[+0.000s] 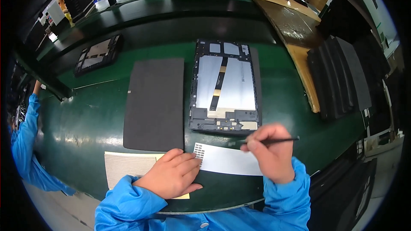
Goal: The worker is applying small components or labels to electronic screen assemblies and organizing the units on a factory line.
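Note:
My right hand (pixel 274 154) pinches a slim black tool (pixel 282 140) that looks like tweezers, held above a white sticker strip (pixel 231 161). Small dark rectangular stickers (pixel 198 150) sit in rows at the strip's left end. My left hand (pixel 173 173) lies flat there with fingers stretched, its fingertips touching that end. Under the left hand and wrist are a lined sheet (pixel 130 167) and a yellowish sheet, partly hidden. Just beyond the strip lies an opened tablet housing (pixel 233 85), with a black and gold flex cable (pixel 219 83) across its silvery back plate.
A dark grey foam pad (pixel 154 102) lies left of the housing. Another device (pixel 98 54) rests at the far left on the green table (pixel 85 115). Black foam sheets (pixel 338 77) are stacked at the right, by a wooden-edged board (pixel 295 25). Another person's blue sleeve (pixel 28 132) shows at left.

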The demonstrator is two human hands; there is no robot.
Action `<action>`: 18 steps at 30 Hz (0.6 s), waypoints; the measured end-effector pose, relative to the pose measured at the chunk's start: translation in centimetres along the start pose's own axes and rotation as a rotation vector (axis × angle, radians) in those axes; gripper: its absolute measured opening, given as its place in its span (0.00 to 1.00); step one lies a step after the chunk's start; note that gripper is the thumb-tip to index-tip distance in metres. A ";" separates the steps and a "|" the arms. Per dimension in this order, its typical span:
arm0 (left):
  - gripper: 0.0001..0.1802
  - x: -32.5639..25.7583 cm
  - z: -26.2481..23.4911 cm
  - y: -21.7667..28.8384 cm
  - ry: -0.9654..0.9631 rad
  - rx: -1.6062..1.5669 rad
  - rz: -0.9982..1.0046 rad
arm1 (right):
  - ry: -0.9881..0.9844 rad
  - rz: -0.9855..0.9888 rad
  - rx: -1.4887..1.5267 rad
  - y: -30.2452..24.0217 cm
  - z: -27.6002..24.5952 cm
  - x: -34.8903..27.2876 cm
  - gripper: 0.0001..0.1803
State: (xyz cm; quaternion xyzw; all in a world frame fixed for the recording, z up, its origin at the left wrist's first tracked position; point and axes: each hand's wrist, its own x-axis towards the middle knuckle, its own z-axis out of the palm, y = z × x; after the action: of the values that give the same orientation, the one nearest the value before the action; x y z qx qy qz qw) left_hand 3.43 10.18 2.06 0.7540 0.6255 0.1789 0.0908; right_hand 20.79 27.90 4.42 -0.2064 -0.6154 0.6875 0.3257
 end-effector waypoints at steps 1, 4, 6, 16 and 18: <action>0.18 0.1 -0.3 0.0 -0.011 0.026 0.030 | -0.018 -0.006 -0.050 0.0 -0.3 1.2 0.09; 0.16 2.4 -1.6 0.1 0.245 0.048 0.074 | -0.047 -0.015 -0.069 0.6 -1.5 3.2 0.09; 0.18 4.4 -1.9 -0.3 0.299 0.055 0.061 | -0.103 0.000 -0.229 0.9 -2.0 3.8 0.08; 0.14 6.6 0.1 -1.3 0.331 0.131 -0.054 | -0.124 -0.016 -0.240 1.1 -1.3 3.5 0.08; 0.14 6.8 0.4 -1.3 0.333 0.143 -0.054 | -0.125 -0.010 -0.271 0.8 -1.4 3.6 0.09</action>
State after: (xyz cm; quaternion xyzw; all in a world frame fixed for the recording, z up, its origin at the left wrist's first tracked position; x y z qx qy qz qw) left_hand 3.44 17.10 2.33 0.7013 0.6631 0.2538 -0.0633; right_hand 19.06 31.33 3.81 -0.2020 -0.7228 0.6080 0.2592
